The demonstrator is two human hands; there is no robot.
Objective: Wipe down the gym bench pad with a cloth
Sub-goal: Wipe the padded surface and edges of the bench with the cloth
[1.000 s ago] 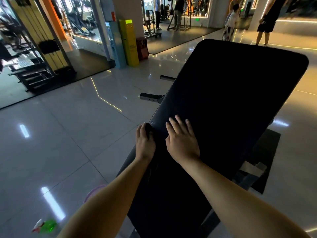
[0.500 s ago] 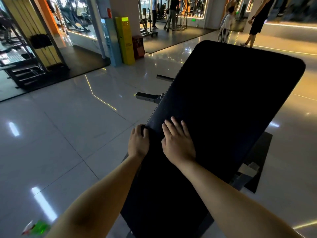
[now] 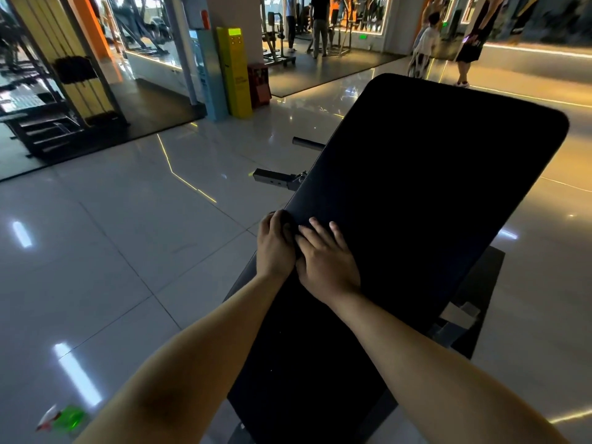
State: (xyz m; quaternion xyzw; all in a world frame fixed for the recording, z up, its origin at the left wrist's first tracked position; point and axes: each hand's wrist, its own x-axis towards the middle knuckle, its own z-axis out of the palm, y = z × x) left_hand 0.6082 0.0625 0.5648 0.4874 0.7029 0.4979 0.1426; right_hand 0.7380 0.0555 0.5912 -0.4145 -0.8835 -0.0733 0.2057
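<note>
Black vinyl everywhere: the bench pad (image 3: 432,187) is tilted up and runs from bottom centre away to the upper right, taking up most of the view. It's so dark you can barely make out any texture on it.

Both hands are at the pad's left edge, about halfway up and touching each other. The left hand (image 3: 275,248) sits right on the edge with its fingers curled around a small dark wad – that's the cloth (image 3: 287,225), as far as I can tell. It's the same colour as the pad, so only a lump of it shows between thumb and fingers. The right hand (image 3: 326,257) lies palm down on the pad just beside it, with the fingers straight, slightly apart and pointing up the pad. I can't tell whether any cloth is under that palm.

Around it:
- glossy grey tile floor (image 3: 128,235) with light strips reflected in it
- a metal frame tube (image 3: 278,181) sticking out from under the pad on the left
- a black mat (image 3: 483,283) on the floor under the right side of the bench
- a green spray bottle (image 3: 65,418) lying on the tiles at bottom left – blurry
- a yellow stand (image 3: 235,72) against a pillar further back
- a few people (image 3: 320,24) standing by machines in the background
</note>
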